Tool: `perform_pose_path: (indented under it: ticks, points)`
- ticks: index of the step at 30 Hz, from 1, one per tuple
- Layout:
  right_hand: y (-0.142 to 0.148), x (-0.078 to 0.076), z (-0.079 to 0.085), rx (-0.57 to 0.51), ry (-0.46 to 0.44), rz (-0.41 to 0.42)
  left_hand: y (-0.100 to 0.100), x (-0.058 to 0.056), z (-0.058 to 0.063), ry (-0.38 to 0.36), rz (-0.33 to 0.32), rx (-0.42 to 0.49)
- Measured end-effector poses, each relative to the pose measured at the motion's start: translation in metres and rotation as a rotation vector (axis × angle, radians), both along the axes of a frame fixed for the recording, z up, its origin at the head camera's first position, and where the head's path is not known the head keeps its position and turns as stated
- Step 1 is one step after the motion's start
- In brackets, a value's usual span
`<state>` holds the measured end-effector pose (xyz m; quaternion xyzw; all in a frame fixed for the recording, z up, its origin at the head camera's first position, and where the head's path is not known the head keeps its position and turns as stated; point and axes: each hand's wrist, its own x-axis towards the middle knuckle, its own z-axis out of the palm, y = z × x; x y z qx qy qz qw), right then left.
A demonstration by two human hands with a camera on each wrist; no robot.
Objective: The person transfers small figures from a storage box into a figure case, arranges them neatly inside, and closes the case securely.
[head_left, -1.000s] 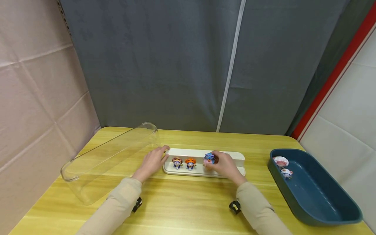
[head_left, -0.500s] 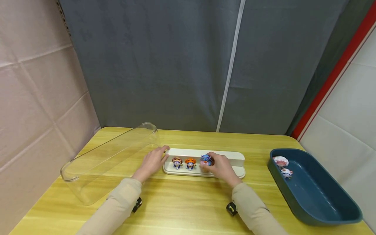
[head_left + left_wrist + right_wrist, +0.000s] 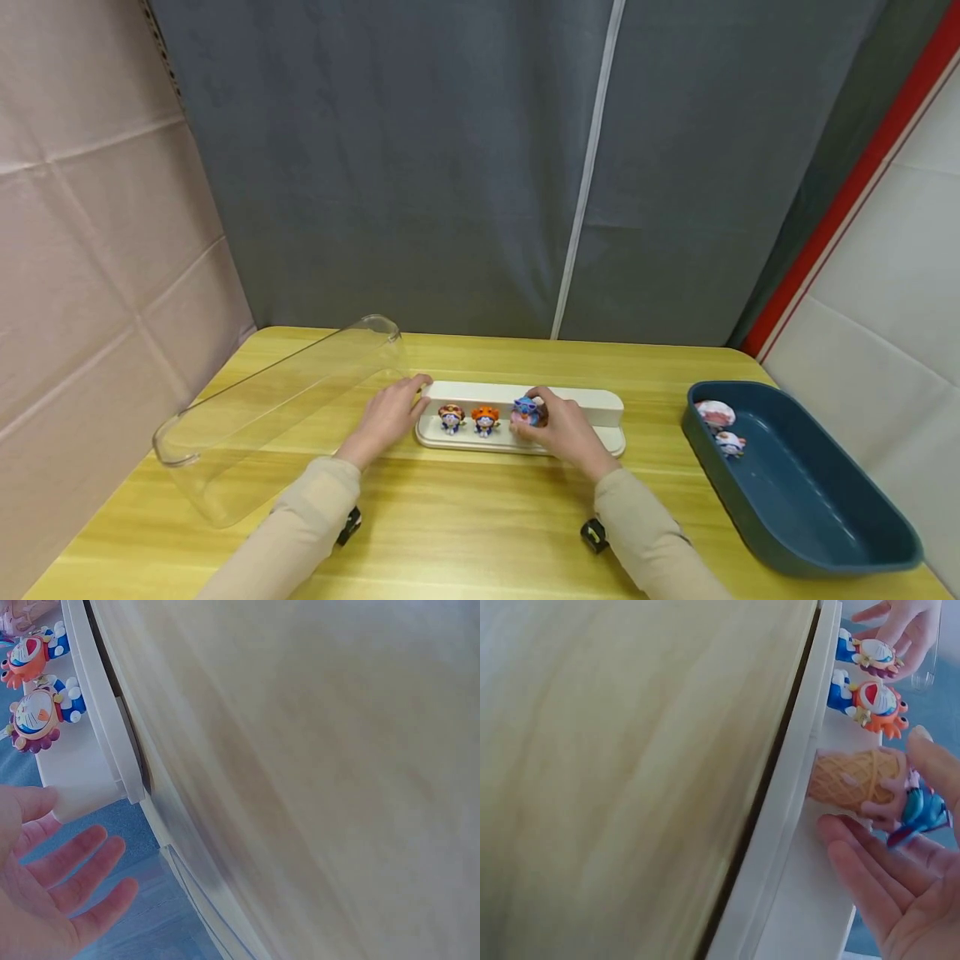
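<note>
On a long white stepped display base stand two small figurines: one with a brown hat and one with an orange crab hat. To their right my right hand pinches an ice-cream-cone figurine with a blue top between thumb and fingers. In the right wrist view its waffle cone is upright, its foot at the base's lower step. My left hand touches the base's left end; in the left wrist view its fingers are spread and fairly straight.
A clear plastic cover lies slantwise on the wooden table at left. At right stands a dark blue bin with a pink-and-white figurine and a small white one. A grey curtain hangs behind.
My right hand has moved slightly left along the base with the cone figurine, then stayed nearly still. The left hand keeps its place at the base's end.
</note>
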<state>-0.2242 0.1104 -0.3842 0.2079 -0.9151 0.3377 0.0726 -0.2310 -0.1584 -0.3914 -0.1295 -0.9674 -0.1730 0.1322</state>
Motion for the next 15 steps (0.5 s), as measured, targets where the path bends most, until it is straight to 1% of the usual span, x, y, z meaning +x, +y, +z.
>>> perform_pose_path:
  ticks: [3,5,11,15]
  points:
    - [0.006,0.002,0.004,-0.006,-0.017,-0.024,0.0,0.0,0.0,-0.001,0.005,0.002]
    - [0.011,0.003,0.009,-0.002,-0.009,-0.033,0.0,0.0,-0.001,0.001,0.005,0.003]
    - [0.032,0.002,0.029,0.025,0.078,-0.004,0.0,0.0,-0.001,0.001,0.001,0.002]
    - [0.047,0.0,0.049,0.059,0.107,0.012,0.0,0.0,-0.001,-0.008,0.002,0.006]
